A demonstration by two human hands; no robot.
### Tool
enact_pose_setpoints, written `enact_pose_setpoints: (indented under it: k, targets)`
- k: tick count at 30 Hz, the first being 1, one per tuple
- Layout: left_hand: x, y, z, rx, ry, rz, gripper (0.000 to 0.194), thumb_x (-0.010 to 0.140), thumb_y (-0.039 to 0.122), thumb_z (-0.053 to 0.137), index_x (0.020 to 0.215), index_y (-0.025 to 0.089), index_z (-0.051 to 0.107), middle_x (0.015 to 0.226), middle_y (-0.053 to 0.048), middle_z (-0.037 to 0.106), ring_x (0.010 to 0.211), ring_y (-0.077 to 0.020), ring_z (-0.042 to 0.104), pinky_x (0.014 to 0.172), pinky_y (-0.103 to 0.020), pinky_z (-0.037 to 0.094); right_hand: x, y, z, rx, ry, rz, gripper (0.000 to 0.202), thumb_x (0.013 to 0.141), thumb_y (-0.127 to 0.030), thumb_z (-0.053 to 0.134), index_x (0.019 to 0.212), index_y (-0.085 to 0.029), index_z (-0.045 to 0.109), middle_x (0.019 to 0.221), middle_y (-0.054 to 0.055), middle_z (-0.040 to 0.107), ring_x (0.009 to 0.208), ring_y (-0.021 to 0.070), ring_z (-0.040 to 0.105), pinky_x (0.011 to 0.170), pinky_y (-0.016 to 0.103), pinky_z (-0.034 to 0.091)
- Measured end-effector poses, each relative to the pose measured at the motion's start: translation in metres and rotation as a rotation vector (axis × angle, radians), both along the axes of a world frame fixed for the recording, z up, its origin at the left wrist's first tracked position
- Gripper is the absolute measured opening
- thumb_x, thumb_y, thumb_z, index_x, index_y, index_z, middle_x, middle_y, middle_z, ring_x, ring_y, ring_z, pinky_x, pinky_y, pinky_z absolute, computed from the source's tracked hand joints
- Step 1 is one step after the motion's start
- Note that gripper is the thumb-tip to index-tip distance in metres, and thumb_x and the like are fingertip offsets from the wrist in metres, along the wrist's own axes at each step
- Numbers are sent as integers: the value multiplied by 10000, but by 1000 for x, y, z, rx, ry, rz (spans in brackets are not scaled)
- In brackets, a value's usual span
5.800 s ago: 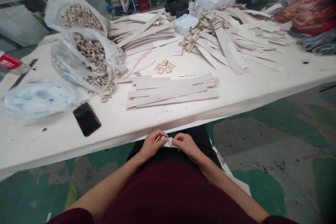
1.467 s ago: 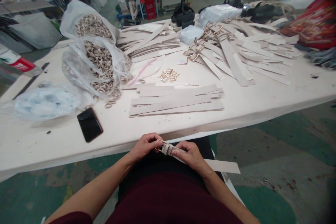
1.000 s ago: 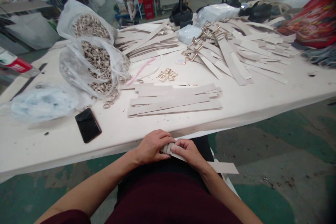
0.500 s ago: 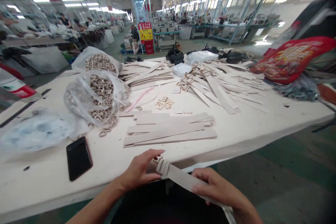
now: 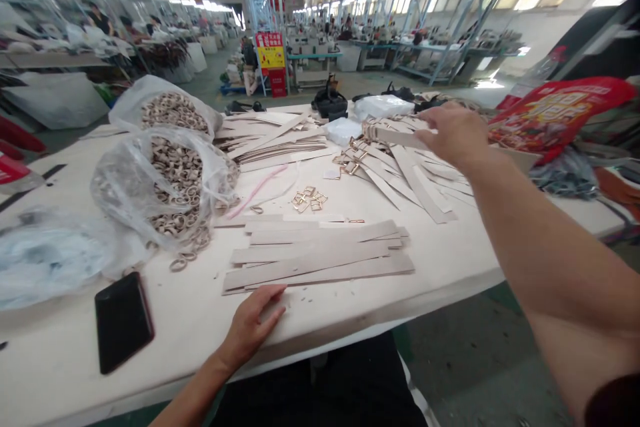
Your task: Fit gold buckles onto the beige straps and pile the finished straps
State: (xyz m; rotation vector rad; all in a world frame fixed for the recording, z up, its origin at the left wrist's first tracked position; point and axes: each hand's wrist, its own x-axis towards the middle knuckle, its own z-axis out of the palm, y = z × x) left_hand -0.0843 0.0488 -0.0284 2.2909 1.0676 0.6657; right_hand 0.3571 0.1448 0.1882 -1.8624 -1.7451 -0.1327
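Note:
My right hand [image 5: 453,133] reaches out over the far pile of buckled straps [image 5: 420,180]. Its fingers close on a beige strap [image 5: 400,137] with loops near its left end. Close to the table's front edge rests my left hand [image 5: 255,320], holding nothing, thumb and fingers apart. Just beyond its fingertips lies a stack of flat beige strips [image 5: 320,250]. Behind that stack is a small heap of gold buckles [image 5: 309,198]. Clear plastic bags of beige strap loops [image 5: 175,173] stand to the left, some loops spilled out.
A black phone [image 5: 124,321] lies at the left beside a bluish plastic bag [image 5: 50,260]. At the right is a red printed packet [image 5: 560,113]. More strips [image 5: 280,140] and clear packets [image 5: 383,107] lie at the back of the white table [image 5: 460,247].
My right hand has carried the strap from the front edge up to the far pile. My left hand has let go of the strap's buckle end and moved slightly left.

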Motion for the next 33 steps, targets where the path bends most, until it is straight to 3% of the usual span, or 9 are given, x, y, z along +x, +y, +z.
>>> enact_pose_setpoints:
  k: [3,6,10,15,18,21,24,27,33]
  targets:
    - [-1,0,0,-9,-2,-8,331,866,282,514,1193,231,521,1129,-65,611,1018,-189,581,922,-326,466,-75,-6,-50,-132,-120,261,256,878,-229,507,1100,-171,620,1025,110,644,875,224,598,763,388,452]
    - [-1,0,0,-23,-27,-18,325,867,270,514,1190,234,527,1148,-60,602,1026,-182,575,935,-320,454,-148,-38,-118,-320,-176,549,236,715,-274,718,946,-246,679,930,17,664,809,174,600,676,265,459]
    - [0,-3,2,-43,-71,-15,316,855,259,530,1169,227,550,1134,-60,608,1019,-180,571,922,-311,453,-185,-61,-170,-377,-283,576,299,696,-316,726,963,-203,654,937,69,628,912,222,540,702,283,417]
    - [1,-6,4,-163,-217,94,253,835,278,544,1064,204,621,1007,-59,644,843,-158,602,797,-280,488,-180,-68,-167,-314,-256,520,34,764,-210,640,775,-185,620,818,37,621,817,180,533,674,261,360]
    - [-2,-3,5,-409,-376,324,240,784,355,598,924,163,636,809,-35,633,616,-119,564,581,-236,481,-172,-89,-150,-277,-226,524,72,837,-198,554,787,-190,605,784,19,625,740,152,548,606,246,325]
    - [-7,1,12,-575,-626,481,387,680,385,691,977,171,564,865,-15,605,551,-85,524,454,-191,422,-155,-121,-127,-309,-157,551,134,872,-245,520,781,-190,602,760,13,626,684,138,552,589,237,315]
    - [-12,0,24,-552,-722,401,418,648,342,722,999,190,555,947,-16,609,608,-86,538,516,-200,449,-139,-150,-111,-501,-29,603,102,810,-255,600,732,-191,598,699,-9,618,649,129,545,590,221,327]
    - [-6,-14,34,-572,-602,265,230,718,343,674,832,151,615,683,7,600,566,-97,525,563,-215,442,-140,-171,-112,-725,170,597,83,762,-252,638,718,-188,609,635,-27,594,601,122,524,547,208,325]
    - [37,-56,40,-615,-369,45,225,763,362,634,763,141,669,636,-9,594,608,-117,515,564,-213,413,-193,-184,-162,-882,870,758,260,838,-399,544,819,-150,619,695,9,630,632,125,561,579,214,397]
